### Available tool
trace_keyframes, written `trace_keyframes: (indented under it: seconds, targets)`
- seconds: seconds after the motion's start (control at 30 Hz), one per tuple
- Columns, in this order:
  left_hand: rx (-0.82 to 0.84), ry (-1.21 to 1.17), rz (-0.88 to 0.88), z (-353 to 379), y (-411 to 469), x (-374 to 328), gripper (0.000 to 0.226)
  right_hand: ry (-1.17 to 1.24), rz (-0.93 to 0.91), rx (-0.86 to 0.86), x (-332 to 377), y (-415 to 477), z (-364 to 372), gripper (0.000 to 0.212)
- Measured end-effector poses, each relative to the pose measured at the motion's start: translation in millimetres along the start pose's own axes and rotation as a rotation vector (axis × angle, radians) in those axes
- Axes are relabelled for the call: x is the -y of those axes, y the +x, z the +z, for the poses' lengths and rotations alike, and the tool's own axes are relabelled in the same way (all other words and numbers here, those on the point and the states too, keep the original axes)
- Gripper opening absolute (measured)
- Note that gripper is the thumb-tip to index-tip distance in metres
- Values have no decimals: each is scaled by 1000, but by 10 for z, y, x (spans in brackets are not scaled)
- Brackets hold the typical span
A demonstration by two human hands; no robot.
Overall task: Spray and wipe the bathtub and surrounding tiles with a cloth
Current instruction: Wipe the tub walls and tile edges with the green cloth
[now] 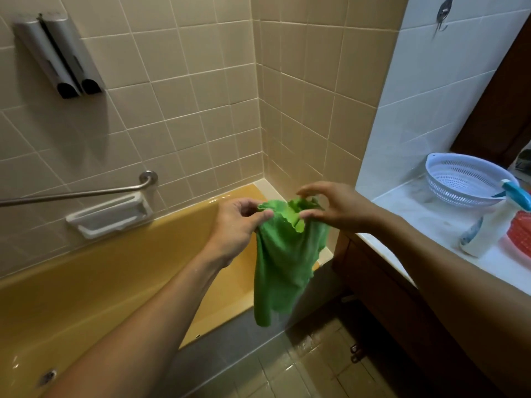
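The left hand (235, 225) and right hand (336, 208) each pinched the top edge of the green cloth (284, 262), which hung below them over the end of the mustard bathtub (115, 268). The step looked like opening out the cloth before wiping. Next, one hand would need to bunch it. The spray bottle (475, 237) stood on the white counter (425, 208) right of the right hand. Beige wall tiles (201, 110) rose behind the hands, and the floor (301, 366) below them gleamed wet.

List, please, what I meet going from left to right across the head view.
dispenser → soap dish → left hand → cloth → right hand → colander → red basket. I leave out the grab bar and the spray bottle, because they overlap their neighbours.
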State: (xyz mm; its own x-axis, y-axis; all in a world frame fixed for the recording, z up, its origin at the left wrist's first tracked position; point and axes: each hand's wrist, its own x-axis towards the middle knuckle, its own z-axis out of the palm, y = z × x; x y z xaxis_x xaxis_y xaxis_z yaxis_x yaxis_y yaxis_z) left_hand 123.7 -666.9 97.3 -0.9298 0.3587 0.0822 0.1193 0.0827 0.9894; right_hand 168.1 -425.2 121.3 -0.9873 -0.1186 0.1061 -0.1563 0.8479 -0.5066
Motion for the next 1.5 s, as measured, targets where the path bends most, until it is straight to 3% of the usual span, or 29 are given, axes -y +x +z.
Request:
trace_keyframes:
  seconds: [0.07, 0.1, 0.27, 0.37, 0.43, 0.53, 0.67, 0.9, 1.07, 1.23, 1.4, 1.5]
  targets:
    - [35, 45, 28, 83, 24, -32, 12, 111, -80, 36, 206, 46, 135, 71]
    - [44, 64, 40, 97, 43, -57, 13, 133, -96, 29, 281, 91, 202, 68]
    - [52, 108, 31, -117, 80, -150, 13, 84, -88, -117, 505, 290, 383, 25]
    - [27, 30, 12, -379, 54, -79, 18, 8, -167, -193, 717, 378, 410, 12]
    - [81, -29, 4, -540, -16, 9, 27, 38, -174, -234, 814, 459, 424, 11]
    - [185, 97, -1, -665, -180, 249, 26, 215, -115, -261, 956, 533, 367, 15]
    - [161, 199, -64, -673, -242, 627, 17, 443, -126, -263, 1288, 510, 144, 16]
    - [235, 289, -52, -678, -188, 959, 12, 503, -120, -311, 1535, 427, -251, 10]
    - [234, 160, -59, -1013, -75, 913, 10, 416, 10, -417, 1356, 254, -302, 9]
    - [220, 264, 39, -1442, 98, 853, 10, 322, 232, -566, 997, 57, -243, 7]
    - [600, 733, 202, -1595, 53, 890, 9, 410, 356, -674, 906, 39, -183, 7]
    - [610, 775, 134, -1553, -92, 1142, 16, 375, 360, -634, 969, 76, -203, 16]
